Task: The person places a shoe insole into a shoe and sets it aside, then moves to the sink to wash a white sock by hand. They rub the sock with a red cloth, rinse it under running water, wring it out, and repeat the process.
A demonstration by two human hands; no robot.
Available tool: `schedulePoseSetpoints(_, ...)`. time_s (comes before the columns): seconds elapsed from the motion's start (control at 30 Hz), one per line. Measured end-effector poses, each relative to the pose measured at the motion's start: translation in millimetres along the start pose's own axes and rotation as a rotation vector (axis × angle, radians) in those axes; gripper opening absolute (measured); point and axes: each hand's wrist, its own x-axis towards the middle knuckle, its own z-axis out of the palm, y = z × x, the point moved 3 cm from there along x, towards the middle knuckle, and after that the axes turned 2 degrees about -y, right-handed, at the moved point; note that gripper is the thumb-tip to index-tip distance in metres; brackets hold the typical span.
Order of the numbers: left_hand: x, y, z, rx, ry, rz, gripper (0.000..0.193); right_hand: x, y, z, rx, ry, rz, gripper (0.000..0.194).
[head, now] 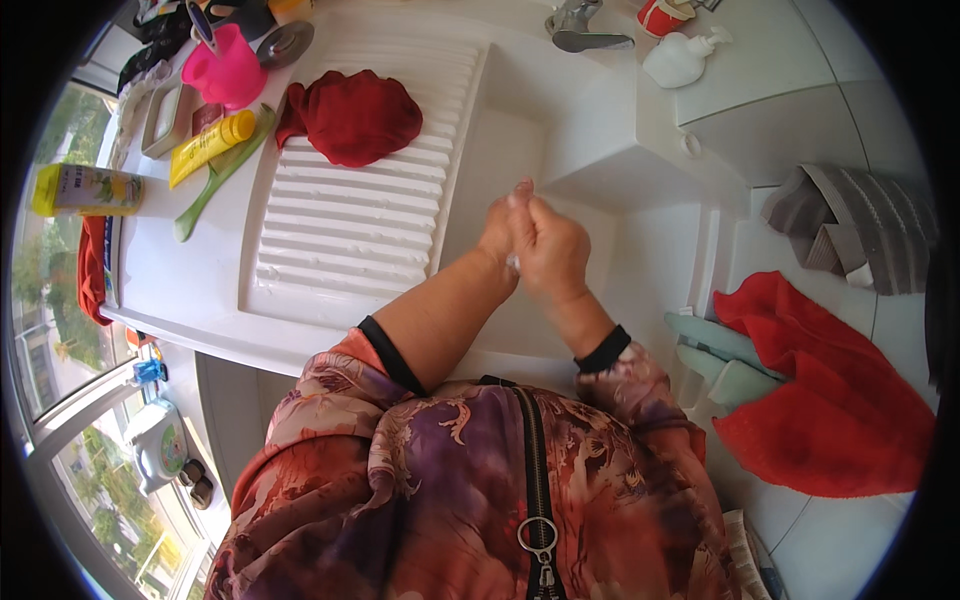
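Over the basin of a white laundry sink [652, 247], my left hand [506, 232] and my right hand [555, 244] are pressed together, fingers interlocked or overlapping. A little white lather shows between them near the wrist. I see no object in either hand, though the palms are hidden. A bunched dark red cloth [364, 118] lies on the ribbed washboard [345, 225] left of the hands. The metal faucet [592, 37] stands at the back of the sink, with a white pump bottle [679, 60] to its right.
On the left ledge are a yellow tube [210, 150], a green brush [206, 199], a pink cup [225, 67], a soap dish [166, 116] and a yellow-capped bottle [97, 190]. A red towel [832, 397] and a grey striped towel [862, 217] hang at the right.
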Motion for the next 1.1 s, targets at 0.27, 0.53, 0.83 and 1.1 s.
schedulePoseSetpoints(0.27,-27.5,7.0,35.4,0.232,0.065,0.050,0.035,27.6,30.4,11.6,-0.008,-0.044,0.191,0.042)
schedulePoseSetpoints(0.53,-18.3,-0.1,18.2,0.088,0.035,-0.016,0.033,19.2,24.0,11.3,-0.179,-0.091,0.095,0.040)
schedulePoseSetpoints(0.83,-15.1,-1.6,15.5,0.422,-0.077,0.125,0.040,-8.9,-6.3,-2.9,-0.003,0.023,-0.046,0.040)
schedulePoseSetpoints(1.1,-6.6,6.3,19.9,0.268,0.114,0.090,0.028,33.5,56.6,14.8,-0.159,0.018,0.062,0.039)
